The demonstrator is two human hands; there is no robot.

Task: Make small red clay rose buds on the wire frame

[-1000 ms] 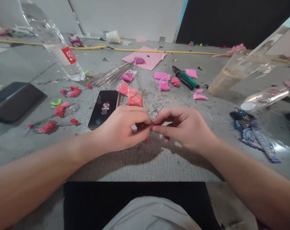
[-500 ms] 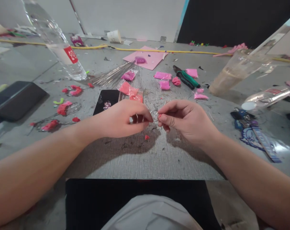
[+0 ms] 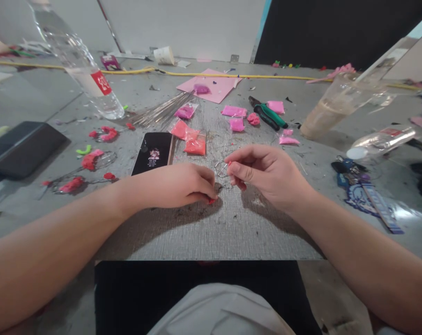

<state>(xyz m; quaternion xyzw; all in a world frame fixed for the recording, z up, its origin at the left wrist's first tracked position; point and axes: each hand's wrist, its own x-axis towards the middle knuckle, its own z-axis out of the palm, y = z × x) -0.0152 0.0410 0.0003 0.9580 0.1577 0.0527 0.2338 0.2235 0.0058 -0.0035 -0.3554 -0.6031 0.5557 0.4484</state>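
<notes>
Packets (image 3: 196, 144) of orange clay-like material lay beyond the hands, just right of the phone (image 3: 152, 152), while the clear cup (image 3: 327, 114) at far right held brownish liquid. The right hand (image 3: 265, 177) had its thumb and forefinger pinched together on the wire piece (image 3: 220, 169), whose loop stuck out to the left, with a red bit (image 3: 229, 164) at the fingertips. Nearer and left, the left hand's (image 3: 183, 186) bunched fingertips touched a red lump (image 3: 211, 201) at the tabletop; whether they gripped it I could not tell.
</notes>
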